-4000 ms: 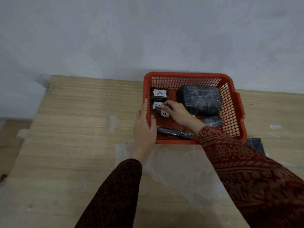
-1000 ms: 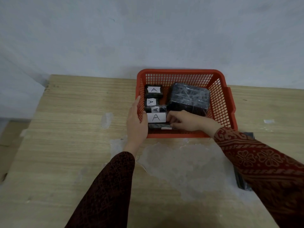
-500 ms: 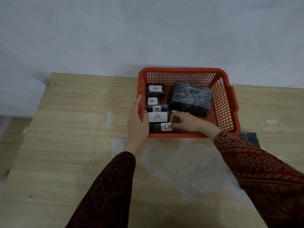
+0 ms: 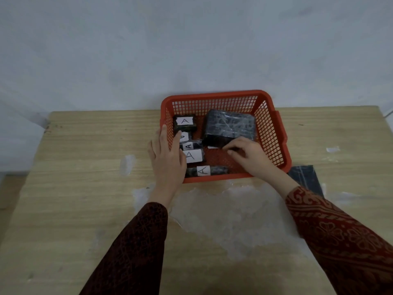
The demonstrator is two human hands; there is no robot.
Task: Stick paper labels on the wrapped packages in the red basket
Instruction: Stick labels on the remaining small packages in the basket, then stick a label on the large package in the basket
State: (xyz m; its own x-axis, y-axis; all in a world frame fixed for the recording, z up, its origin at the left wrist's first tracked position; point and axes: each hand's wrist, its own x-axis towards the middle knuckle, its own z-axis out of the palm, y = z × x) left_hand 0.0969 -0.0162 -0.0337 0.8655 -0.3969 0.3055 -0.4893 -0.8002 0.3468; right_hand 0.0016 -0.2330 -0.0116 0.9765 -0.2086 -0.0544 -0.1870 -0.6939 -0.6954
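Observation:
A red basket (image 4: pixel 214 94) stands on the wooden table against the wall. Down its left side lie several small dark wrapped packages with white "A" labels, the farthest (image 4: pixel 184 122) at the back. A long thin one (image 4: pixel 217 170) lies along the front wall, also labelled. A large dark wrapped package (image 4: pixel 230 126) at the back right shows no label. My left hand (image 4: pixel 168 158) grips the basket's left wall, thumb inside. My right hand (image 4: pixel 248 156) is inside the basket, its fingertips pinched on a loose paper label (image 4: pixel 212 147) at the large package's front edge.
A dark flat sheet (image 4: pixel 306 177) lies on the table just right of the basket's front corner. Crinkled clear film (image 4: pixel 229 209) is stuck on the table in front of the basket. The grey wall rises right behind the basket.
My right hand has left the long front package, which now carries a label, and moved back to the loose label by the large package. My left hand stays on the basket wall.

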